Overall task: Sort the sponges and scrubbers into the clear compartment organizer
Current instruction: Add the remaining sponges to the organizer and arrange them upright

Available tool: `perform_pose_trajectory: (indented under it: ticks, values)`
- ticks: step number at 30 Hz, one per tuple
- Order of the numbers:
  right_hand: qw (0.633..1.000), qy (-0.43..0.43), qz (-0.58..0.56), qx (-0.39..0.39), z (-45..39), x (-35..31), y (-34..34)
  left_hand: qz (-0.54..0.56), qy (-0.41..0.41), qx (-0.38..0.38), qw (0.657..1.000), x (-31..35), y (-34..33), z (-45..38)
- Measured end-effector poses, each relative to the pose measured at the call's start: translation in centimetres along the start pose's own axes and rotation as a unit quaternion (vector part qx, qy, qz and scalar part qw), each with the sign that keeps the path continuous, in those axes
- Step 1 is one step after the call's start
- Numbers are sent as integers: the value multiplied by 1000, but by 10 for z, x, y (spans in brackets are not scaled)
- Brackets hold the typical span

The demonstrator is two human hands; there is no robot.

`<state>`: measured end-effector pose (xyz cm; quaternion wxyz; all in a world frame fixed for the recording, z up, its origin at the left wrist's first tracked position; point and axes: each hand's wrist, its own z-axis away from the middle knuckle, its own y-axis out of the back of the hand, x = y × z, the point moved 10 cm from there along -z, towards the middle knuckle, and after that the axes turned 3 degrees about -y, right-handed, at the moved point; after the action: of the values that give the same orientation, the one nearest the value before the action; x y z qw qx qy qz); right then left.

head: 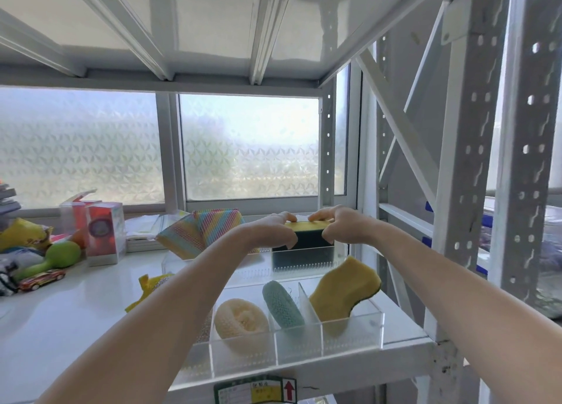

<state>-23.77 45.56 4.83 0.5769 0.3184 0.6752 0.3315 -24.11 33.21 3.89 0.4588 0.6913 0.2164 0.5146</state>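
A clear compartment organizer [352,332] sits on the white shelf at the front right. Its near row holds a cream round scrubber [240,317], a teal knitted scrubber [281,306] and a curvy yellow sponge [343,291] leaning on the right wall. Both hands hold a yellow-and-dark-green sponge stack [307,236] over the far compartment: my left hand [273,230] grips its left end, my right hand [337,224] its right end. Striped rainbow mesh sponges [200,227] lean behind the organizer's left side. A yellow scrubber packet [149,288] lies partly hidden under my left forearm.
At the left are toys: a green maraca [59,256], a toy car [42,279], snack bags and red-and-clear boxes [102,232]. Papers lie by the frosted window. The shelf post [468,172] rises on the right, the upper shelf close overhead.
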Motion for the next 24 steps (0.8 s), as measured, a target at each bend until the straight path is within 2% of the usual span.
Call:
perform_pose_trajectory:
  ticks: [5, 8, 12, 15, 17, 21, 24]
  values:
    - [1000, -6, 2, -7, 3, -1, -1, 4, 5, 9, 1000, -2, -2, -3]
    - [999, 28, -22, 5, 5, -21, 6, 50, -6, 26, 998, -3, 17, 4]
    - [994, 96, -40, 37, -5, -74, 9, 88, -10, 118, 989, -25, 79, 24]
    - [992, 124, -16, 20, -17, -113, -16, 77, 37, 191, 978, -71, 123, 46]
    - [992, 129, 11, -3, -23, -134, -40, 60, 79, 212, 972, -104, 140, 63]
    - [994, 83, 37, -55, -39, -146, -82, 34, 146, 187, 971, -155, 139, 92]
    - [994, 51, 37, -86, -46, -146, -94, 65, 154, 136, 976, -166, 121, 98]
